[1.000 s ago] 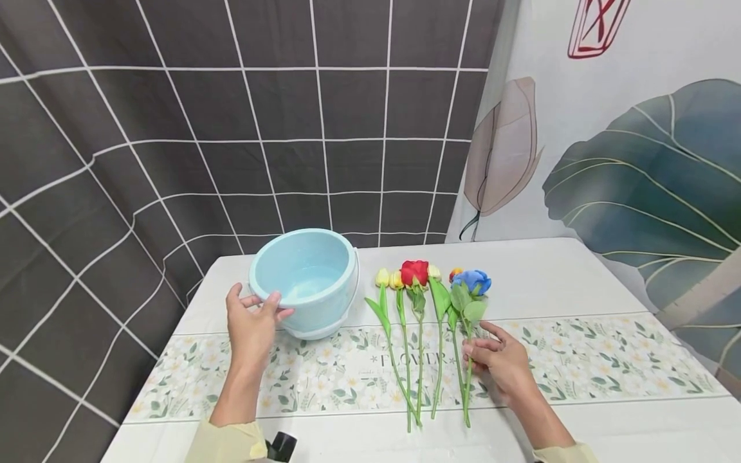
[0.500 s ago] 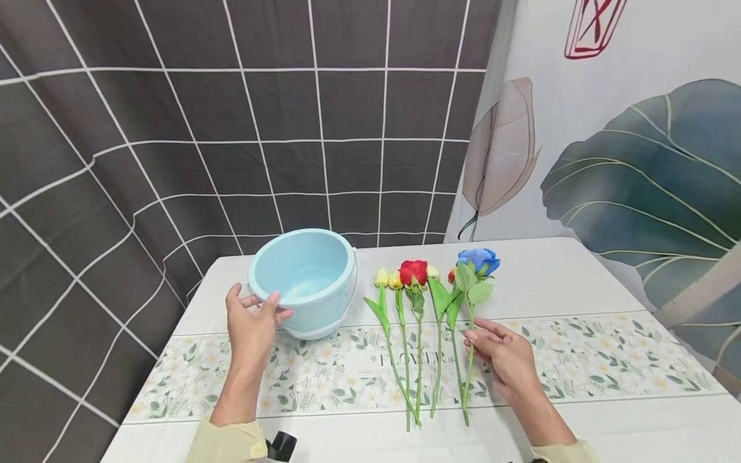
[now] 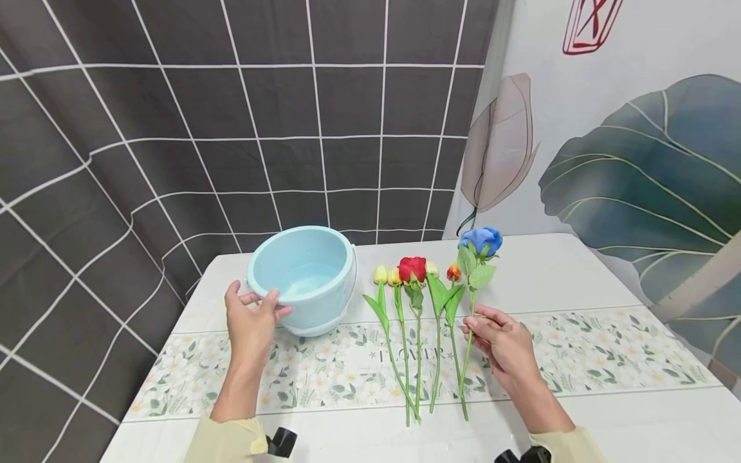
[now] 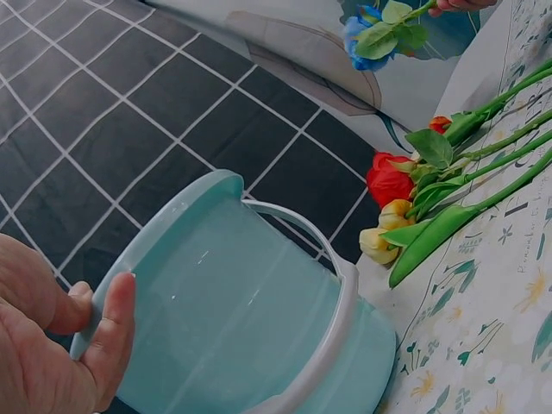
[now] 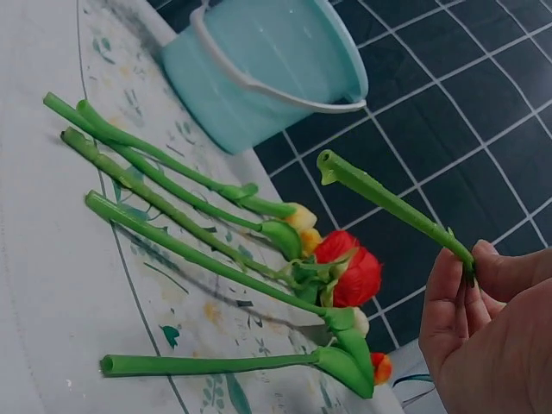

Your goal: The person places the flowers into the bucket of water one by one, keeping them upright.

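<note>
Raised since the earlier frame, head view, the blue rose (image 3: 480,242) pinched in the right hand (image 3: 505,347) sits at three o'clock from the bucket (image 3: 325,312) whose rim (image 3: 312,298) the left hand (image 3: 250,326) grips; left wrist shows its hanging handle (image 4: 343,302); right wrist, five flowers (image 5: 352,274) on the counter (image 5: 43,267) between.

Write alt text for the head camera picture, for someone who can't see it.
A right hand holds a blue rose by its stem over a white table, while the left hand grips a light blue bucket by its rim. Between bucket and blue rose, a red rose and four tulips lie side by side; a dark, white-gridded backdrop is behind.
</note>
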Action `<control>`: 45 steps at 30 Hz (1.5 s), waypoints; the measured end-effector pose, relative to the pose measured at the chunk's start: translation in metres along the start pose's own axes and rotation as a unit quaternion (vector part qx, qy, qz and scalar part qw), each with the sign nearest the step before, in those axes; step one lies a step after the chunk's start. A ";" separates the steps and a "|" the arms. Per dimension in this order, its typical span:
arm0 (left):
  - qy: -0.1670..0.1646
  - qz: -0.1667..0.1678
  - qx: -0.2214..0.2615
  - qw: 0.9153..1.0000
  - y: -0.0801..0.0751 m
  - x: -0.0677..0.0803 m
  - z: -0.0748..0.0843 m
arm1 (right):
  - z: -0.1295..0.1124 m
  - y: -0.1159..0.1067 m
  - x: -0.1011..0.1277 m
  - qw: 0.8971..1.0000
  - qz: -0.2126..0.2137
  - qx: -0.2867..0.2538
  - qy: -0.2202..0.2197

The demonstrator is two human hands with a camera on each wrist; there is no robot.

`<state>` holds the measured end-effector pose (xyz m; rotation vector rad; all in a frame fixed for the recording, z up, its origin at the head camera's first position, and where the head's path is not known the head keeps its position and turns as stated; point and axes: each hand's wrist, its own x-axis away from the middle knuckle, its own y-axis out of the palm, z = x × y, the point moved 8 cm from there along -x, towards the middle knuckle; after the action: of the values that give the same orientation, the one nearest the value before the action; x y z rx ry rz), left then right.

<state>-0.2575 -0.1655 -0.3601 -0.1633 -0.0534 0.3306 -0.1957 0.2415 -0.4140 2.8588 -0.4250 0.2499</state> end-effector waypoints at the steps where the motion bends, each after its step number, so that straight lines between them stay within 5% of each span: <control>1: 0.000 0.000 -0.001 1.000 0.000 0.000 0.000 | -0.001 0.001 0.000 1.000 0.001 -0.003 -0.003; 21: 0.015 0.008 -0.005 1.000 0.001 -0.004 0.006 | -0.026 0.009 -0.001 0.996 0.060 0.006 -0.058; 45: -0.011 -0.011 0.030 0.999 0.005 -0.002 0.000 | -0.061 0.027 -0.003 0.991 0.055 -0.012 -0.118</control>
<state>-0.2604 -0.1617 -0.3606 -0.1000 -0.0664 0.3117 -0.2145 0.2332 -0.3501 2.8544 -0.6267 -0.0756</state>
